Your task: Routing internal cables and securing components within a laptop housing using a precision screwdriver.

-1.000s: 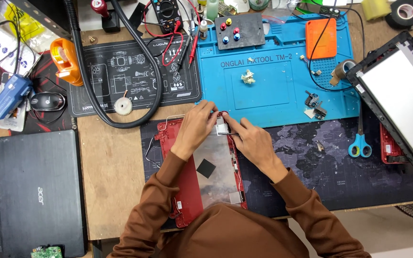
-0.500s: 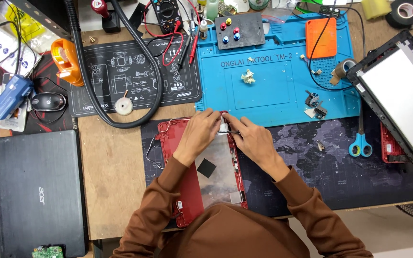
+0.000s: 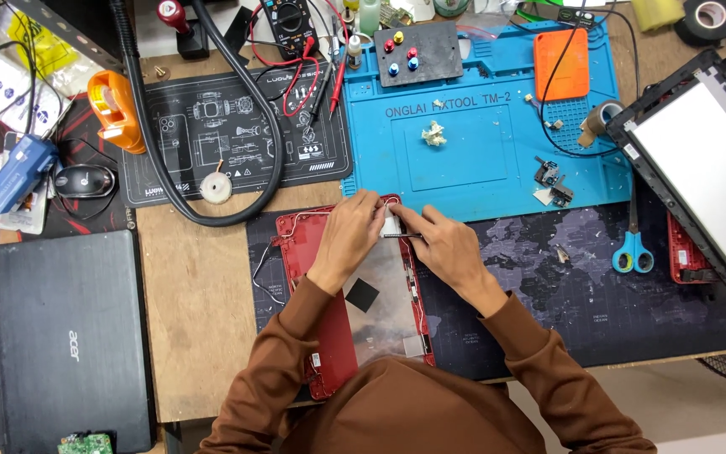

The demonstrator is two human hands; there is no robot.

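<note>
Electronics repair workshop, laptop bench specifically. Evidence: wooden worktop (image 3: 203,336) covered in layered mats: blue silicone repair mat (image 3: 481,160) with parts trays, black schematic-print mat (image 3: 237,134), dark world-map mat (image 3: 590,294). Digital multimeter (image 3: 294,18) with red probe leads at the back. Red laptop lid shell (image 3: 329,353) opened up mid-bench, bare LCD panel (image 3: 703,172) propped on the right, closed black laptop (image 3: 65,336) on the left. Also a black flexible hose (image 3: 249,92), blue-handled scissors (image 3: 633,252), tape rolls (image 3: 710,15), loose small parts scattered on the blue mat.
</note>
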